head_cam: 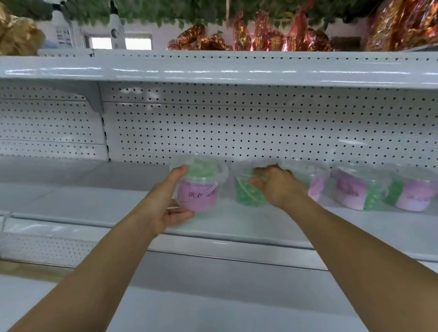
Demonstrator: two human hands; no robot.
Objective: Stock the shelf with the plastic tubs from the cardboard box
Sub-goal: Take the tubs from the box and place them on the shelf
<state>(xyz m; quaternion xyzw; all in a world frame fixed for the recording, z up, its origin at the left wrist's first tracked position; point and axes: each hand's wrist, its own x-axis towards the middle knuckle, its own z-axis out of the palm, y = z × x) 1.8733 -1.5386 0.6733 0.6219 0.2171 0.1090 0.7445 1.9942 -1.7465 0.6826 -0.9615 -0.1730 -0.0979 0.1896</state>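
Shown, we see both hands reaching onto the white metal shelf backed by perforated panel. Our left hand is clamped on a clear plastic tub with a pink label and green contents, thumb against its left wall and fingers curled beneath its base; whether the tub rests on the shelf or hangs just above it we cannot tell. Our right hand grips the rim of a second clear tub showing green contents, which stands just beside the first. Further tubs of the same kind stand in a row to the right, along the back of the shelf. The cardboard box is not in view.

We judge these tubs light and rigid, with thin walls that could flex under a hard squeeze and smooth sides that may slip. Each seems to carry a thin bail handle and a snap lid; support under the base, or a hold at the stiffer rim, appears safest.
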